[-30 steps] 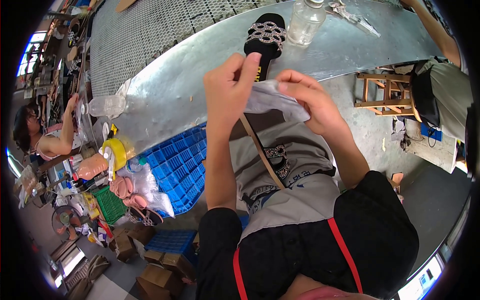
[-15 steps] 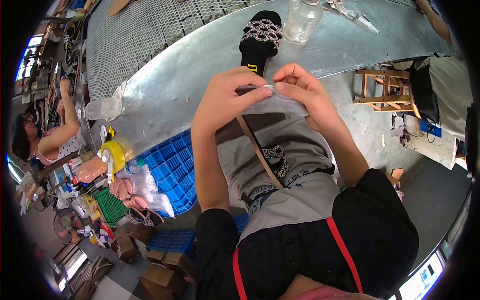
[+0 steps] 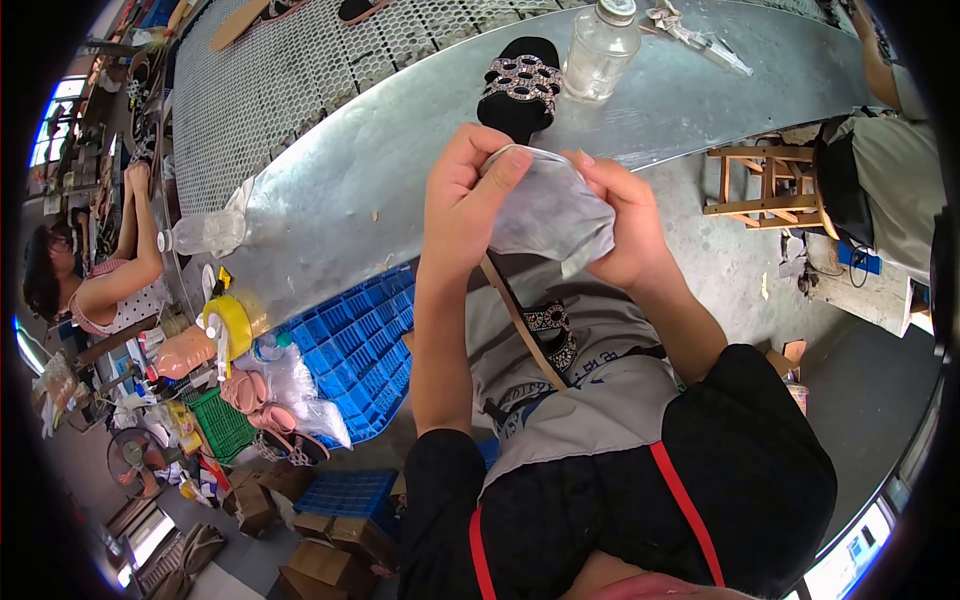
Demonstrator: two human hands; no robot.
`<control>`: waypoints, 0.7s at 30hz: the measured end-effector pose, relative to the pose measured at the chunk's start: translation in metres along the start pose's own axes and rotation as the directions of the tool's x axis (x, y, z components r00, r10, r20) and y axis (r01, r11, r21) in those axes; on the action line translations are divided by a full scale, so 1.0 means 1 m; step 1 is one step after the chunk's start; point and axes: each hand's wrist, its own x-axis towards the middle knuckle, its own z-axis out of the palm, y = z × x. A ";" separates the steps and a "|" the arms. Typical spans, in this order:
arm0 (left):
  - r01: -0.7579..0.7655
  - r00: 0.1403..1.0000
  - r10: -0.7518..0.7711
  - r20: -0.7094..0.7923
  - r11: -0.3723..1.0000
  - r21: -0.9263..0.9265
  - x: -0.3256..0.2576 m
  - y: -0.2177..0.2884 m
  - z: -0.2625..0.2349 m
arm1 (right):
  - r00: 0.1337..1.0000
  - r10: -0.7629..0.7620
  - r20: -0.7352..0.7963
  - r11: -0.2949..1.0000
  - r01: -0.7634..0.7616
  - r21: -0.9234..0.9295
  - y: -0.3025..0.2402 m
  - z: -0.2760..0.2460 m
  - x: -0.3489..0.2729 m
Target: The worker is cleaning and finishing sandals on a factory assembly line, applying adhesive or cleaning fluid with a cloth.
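Cloth (image 3: 550,215), greyish white and softly creased, is held between both hands in front of the near edge of the metal table (image 3: 340,200), above the lap. The left hand (image 3: 465,195) grasps its upper left corner, thumb laid over the front and fingers curled in; the right hand (image 3: 630,225) grips its right side, some fingertips lost behind the folds. Whether the cloth touches the table edge cannot be told.

Dark blue lettering runs across the grey apron (image 3: 575,440), bent by wrinkles and partly covered, so only pieces are clear.

On the table, a black sandal (image 3: 520,90) with a jewelled, ring-patterned strap points its toe toward the far edge; its heel end is hidden behind the left hand and the cloth. A clear bottle (image 3: 600,55) stands just right of it, its cap close to the top of the view. Another clear bottle (image 3: 205,235) lies at the table's left end. A second sandal (image 3: 545,335) rests in the lap, its upper end masked by the cloth and left hand. Below the near edge, a blue crate (image 3: 350,350) is partly covered by the left forearm.
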 end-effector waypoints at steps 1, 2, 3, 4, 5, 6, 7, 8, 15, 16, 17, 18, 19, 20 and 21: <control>-0.002 1.000 0.002 0.005 1.000 -0.002 0.000 -0.002 0.000 | 1.000 -0.005 0.000 1.000 0.005 -0.002 0.002 0.004 -0.002; 0.008 1.000 -0.009 0.014 1.000 0.021 0.001 -0.004 0.000 | 0.998 -0.004 -0.061 0.999 0.006 0.040 0.005 0.011 -0.004; 0.018 1.000 -0.019 0.022 0.999 0.044 0.001 -0.005 0.000 | 0.993 0.000 -0.120 0.997 0.010 0.083 0.005 0.014 -0.005; 0.016 1.000 -0.017 0.026 0.999 0.045 0.001 -0.004 0.000 | 0.993 -0.004 -0.119 0.997 0.014 0.082 0.005 0.013 -0.004; 0.043 0.998 -0.044 0.038 0.999 0.028 0.001 -0.003 0.002 | 0.995 -0.011 -0.096 0.992 0.024 0.128 0.005 0.010 -0.003; 0.070 0.996 -0.070 0.049 0.997 0.012 0.000 -0.002 0.003 | 0.997 -0.019 -0.072 0.984 0.031 0.173 0.005 0.008 -0.001; 0.068 0.996 -0.068 0.053 0.998 0.013 -0.001 -0.002 0.003 | 0.997 -0.023 -0.070 0.984 0.035 0.173 0.005 0.007 0.000; 0.071 0.996 -0.072 0.048 0.997 0.024 -0.002 -0.003 0.002 | 0.996 -0.014 -0.088 0.988 0.027 0.149 0.004 0.005 0.001; 0.043 0.999 -0.042 -0.020 0.998 0.036 -0.007 -0.008 -0.005 | 0.999 0.007 -0.039 0.996 -0.010 -0.089 0.000 0.004 -0.001; 0.043 0.999 -0.042 -0.022 0.998 0.036 -0.007 -0.010 -0.006 | 0.999 0.009 -0.039 0.996 -0.013 -0.089 -0.001 0.007 -0.002; 0.010 1.000 -0.011 -0.012 1.000 -0.029 -0.006 -0.011 -0.006 | 0.999 0.005 -0.042 0.987 -0.012 -0.159 -0.003 0.011 -0.002; -0.022 1.000 0.022 -0.004 0.995 -0.093 -0.005 -0.012 -0.007 | 0.999 0.001 -0.046 0.974 -0.012 -0.227 -0.004 0.014 -0.002; -0.023 1.000 0.022 -0.007 0.995 -0.093 -0.005 -0.011 -0.007 | 0.999 0.004 -0.045 0.974 -0.014 -0.227 -0.004 0.009 -0.002; -0.035 0.999 0.031 -0.034 0.994 -0.102 -0.003 -0.010 -0.006 | 1.000 -0.006 -0.017 0.945 0.001 -0.328 -0.005 0.000 -0.002; -0.046 0.997 0.040 -0.061 0.993 -0.111 -0.002 -0.010 -0.005 | 1.000 -0.013 0.012 0.905 0.017 -0.425 -0.006 -0.005 -0.002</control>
